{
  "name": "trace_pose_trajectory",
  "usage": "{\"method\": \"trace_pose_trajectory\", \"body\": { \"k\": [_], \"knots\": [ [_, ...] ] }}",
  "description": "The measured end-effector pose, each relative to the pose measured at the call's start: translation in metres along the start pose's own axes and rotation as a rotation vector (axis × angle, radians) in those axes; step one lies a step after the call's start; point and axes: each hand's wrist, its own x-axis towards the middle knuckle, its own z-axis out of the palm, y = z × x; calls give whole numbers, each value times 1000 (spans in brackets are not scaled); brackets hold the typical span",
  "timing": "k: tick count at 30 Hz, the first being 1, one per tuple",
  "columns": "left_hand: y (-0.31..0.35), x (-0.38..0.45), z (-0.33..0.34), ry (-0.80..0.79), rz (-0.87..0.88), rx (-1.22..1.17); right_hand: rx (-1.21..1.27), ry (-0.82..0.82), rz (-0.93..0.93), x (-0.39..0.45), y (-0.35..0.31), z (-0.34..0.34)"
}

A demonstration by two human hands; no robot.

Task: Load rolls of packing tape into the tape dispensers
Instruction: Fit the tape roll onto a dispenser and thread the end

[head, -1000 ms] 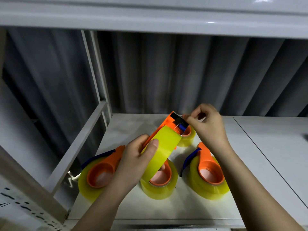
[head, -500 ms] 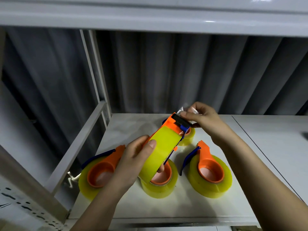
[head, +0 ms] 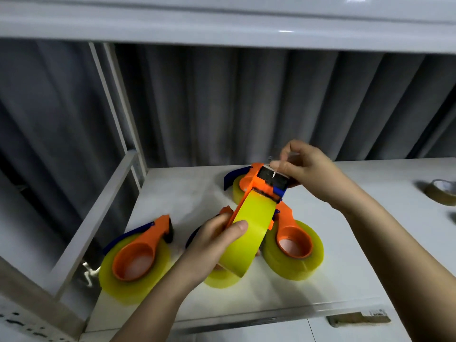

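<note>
The left hand [head: 212, 245] grips a yellow tape roll [head: 249, 233] loaded in an orange dispenser [head: 267, 182], thumb across the roll's outer face, holding it tilted above the white worktop [head: 345, 262] at the middle of the view. The right hand [head: 308, 174], at about 1 o'clock from the roll, pinches a clear strip of tape end [head: 271, 160] at the dispenser's dark cutter head.

Four more loaded dispensers lie flat on the worktop: one at 8 o'clock [head: 135, 260], one at 4 o'clock [head: 293, 245], one at 12 o'clock [head: 243, 186] behind the held dispenser, and one [head: 219, 277] mostly hidden under the left hand. A brownish tape roll [head: 439, 193] sits well apart at 3 o'clock by the frame edge.
</note>
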Motion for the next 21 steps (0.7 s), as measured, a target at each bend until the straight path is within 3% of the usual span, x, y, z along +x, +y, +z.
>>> {"method": "trace_pose_trajectory", "body": {
  "k": [4,10,13,18,21],
  "knots": [
    [-7,12,24,-61,-20,14,-341,157,-72,-15,3,-2],
    [-4,25,54,13,-46,139,-446,274,-122,-29,16,-9],
    [-3,30,59,-28,-72,135,-432,310,-107,-33,21,-16],
    [-1,39,69,-85,-107,100,-209,301,-13,-35,32,-38],
    [-5,44,85,-125,-164,35,-276,297,-5,-39,40,-50]
  ]
}}
